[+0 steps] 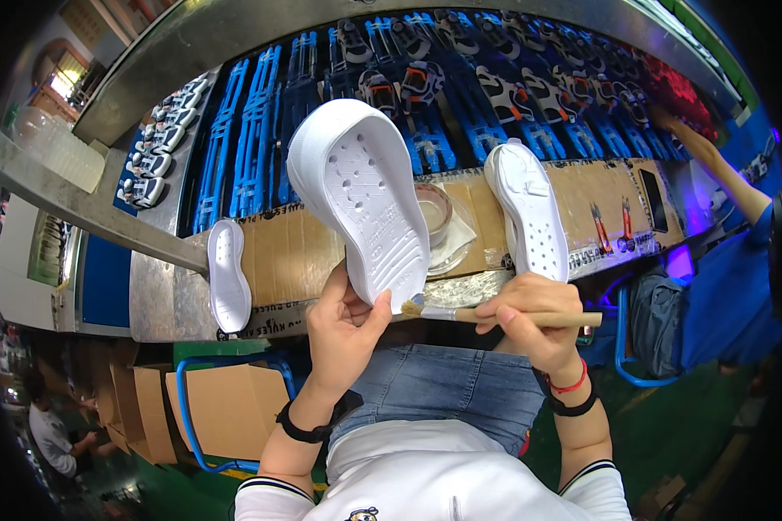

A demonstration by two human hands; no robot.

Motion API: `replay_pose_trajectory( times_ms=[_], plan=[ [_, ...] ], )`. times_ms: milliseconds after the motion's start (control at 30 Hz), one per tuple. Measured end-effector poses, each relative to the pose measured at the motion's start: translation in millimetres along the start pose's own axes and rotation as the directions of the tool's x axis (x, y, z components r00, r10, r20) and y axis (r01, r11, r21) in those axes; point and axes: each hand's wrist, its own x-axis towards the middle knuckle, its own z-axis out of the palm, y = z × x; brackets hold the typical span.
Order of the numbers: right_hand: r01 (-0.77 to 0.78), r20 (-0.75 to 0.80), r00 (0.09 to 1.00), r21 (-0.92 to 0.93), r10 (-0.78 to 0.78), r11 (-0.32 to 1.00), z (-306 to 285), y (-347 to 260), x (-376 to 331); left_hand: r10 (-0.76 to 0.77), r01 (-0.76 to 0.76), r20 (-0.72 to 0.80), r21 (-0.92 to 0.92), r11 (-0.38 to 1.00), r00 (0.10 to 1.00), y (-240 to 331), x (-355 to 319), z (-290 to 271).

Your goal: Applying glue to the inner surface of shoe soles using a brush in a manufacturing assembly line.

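We hold a white shoe sole [362, 195] tilted up over the bench edge, its perforated, ribbed face toward us; our left hand [349, 326] pinches its lower end, thumb on the near face and the other fingers curled behind it. Just right of that thumb, the bristles of a wooden-handled brush [495, 316] meet the sole's bottom edge. Our right hand [537, 319] pinches the handle, fingers pressed together around it. Beyond our right knuckles lies a second white sole [527, 211] on the cardboard-covered bench [287, 252], and between the two soles sits a clear glue dish [434, 213]. Far left of our left fingers rests a third white sole [228, 274]. Beyond everything, blue racks [256, 139] run along the conveyor.
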Motion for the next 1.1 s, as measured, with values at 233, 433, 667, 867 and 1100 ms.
replay_pose_trajectory(
  times_ms=[233,433,667,867,1100],
  plan=[
    [0.048,0.025,0.999,-0.102,-0.046,0.994,-5.5,1.9,7.4,-0.02,0.02,0.002,0.0,1.0,1.0,-0.5,4.6,-3.4],
    [0.094,-0.015,0.995,-0.087,-0.095,0.992,-13.7,-2.0,12.9,-0.021,0.021,-0.014,-0.008,1.0,1.0,5.3,9.0,-0.4],
    [-0.06,-0.363,0.919,0.251,0.152,0.966,-32.1,-8.8,-9.2,0.015,-0.014,0.044,-0.025,1.0,0.999,34.6,26.4,-6.5],
    [-0.036,-0.607,0.752,0.354,0.258,0.935,-43.0,-5.6,-42.7,0.132,-0.076,0.178,-0.294,0.953,0.975,138.1,159.9,-6.7],
    [-0.033,-0.529,0.806,0.407,0.265,0.913,-29.7,-21.2,-35.5,0.15,-0.184,-0.111,-0.712,0.677,0.982,215.1,325.1,-41.9]
  ],
)
